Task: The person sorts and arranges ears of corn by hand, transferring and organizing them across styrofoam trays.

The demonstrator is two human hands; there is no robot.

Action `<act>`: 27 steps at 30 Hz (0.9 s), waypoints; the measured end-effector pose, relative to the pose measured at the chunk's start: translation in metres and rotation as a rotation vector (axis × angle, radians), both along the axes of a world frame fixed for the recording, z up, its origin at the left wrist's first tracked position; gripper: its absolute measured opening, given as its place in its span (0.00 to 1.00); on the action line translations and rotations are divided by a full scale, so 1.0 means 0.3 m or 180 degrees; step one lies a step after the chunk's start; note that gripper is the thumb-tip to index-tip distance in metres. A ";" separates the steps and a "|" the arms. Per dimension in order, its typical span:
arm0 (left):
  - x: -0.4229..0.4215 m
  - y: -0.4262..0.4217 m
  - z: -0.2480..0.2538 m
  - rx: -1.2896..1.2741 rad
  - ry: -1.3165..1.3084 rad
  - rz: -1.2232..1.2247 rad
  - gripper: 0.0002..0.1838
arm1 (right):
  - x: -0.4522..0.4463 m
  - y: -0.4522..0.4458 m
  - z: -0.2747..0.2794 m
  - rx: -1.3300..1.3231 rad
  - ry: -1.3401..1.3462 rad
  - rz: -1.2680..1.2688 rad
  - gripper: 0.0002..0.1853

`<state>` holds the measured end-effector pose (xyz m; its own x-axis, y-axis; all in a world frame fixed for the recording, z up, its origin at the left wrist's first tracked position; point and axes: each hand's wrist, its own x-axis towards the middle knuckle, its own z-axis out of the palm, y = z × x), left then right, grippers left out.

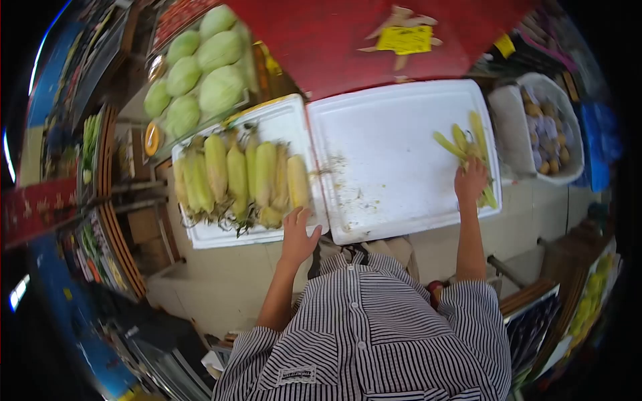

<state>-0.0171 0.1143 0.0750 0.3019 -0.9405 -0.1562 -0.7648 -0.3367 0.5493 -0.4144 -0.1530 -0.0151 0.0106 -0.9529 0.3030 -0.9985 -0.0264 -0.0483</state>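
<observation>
While I watch from the head camera, I have two white foam trays set side by side before me. The left tray (289, 115) holds a row of corn ears (237, 175), husks on, tips ragged. The right tray (394, 154) carries dark scraps (354, 190) along its left side and, at its right end, a few long yellow-green pieces (459, 138).

My right hand (472, 178) is over those pieces, fingers bent down and hiding part of them — whether it pinches one, I cannot tell. My left hand (300, 230) is just beside the last ear, thumb spread from the fingers, at the tray's near edge.

Pale green cabbages (219, 52) are piled beyond the corn; a red panel (314, 40) bounds the far side, bearing a yellow tag (404, 40). To the right, a white container (510, 127) holds roundish brown produce (550, 137) — a blue bag (600, 144) beside it.
</observation>
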 end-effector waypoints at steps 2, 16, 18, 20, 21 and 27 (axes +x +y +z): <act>0.031 0.021 0.013 0.0059 0.0009 0.0115 0.26 | 0.064 0.051 0.030 0.0139 -0.0413 0.0459 0.18; 0.348 0.197 0.016 -0.0607 0.0109 0.0761 0.15 | 0.958 0.574 0.191 0.2565 -0.2062 0.2025 0.13; 0.400 0.226 0.007 -0.0619 0.0450 0.0816 0.15 | 1.067 0.595 0.197 0.2212 -0.1742 0.2203 0.18; 0.453 0.257 0.043 -0.0380 0.1094 0.0946 0.14 | 1.154 0.614 0.191 0.2194 -0.1372 0.2182 0.24; 0.479 0.278 0.049 -0.0290 0.1250 0.0942 0.14 | 1.193 0.614 0.181 0.2333 -0.1174 0.2085 0.26; 0.609 0.417 0.027 -0.0339 0.1099 0.0640 0.14 | 1.345 0.639 0.141 0.2452 -0.0587 0.1509 0.36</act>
<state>0.1657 0.2394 0.0830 0.4283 -0.8844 -0.1854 -0.4541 -0.3881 0.8020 -0.0110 0.0388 0.0273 0.4658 -0.8004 -0.3774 -0.8662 -0.3251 -0.3796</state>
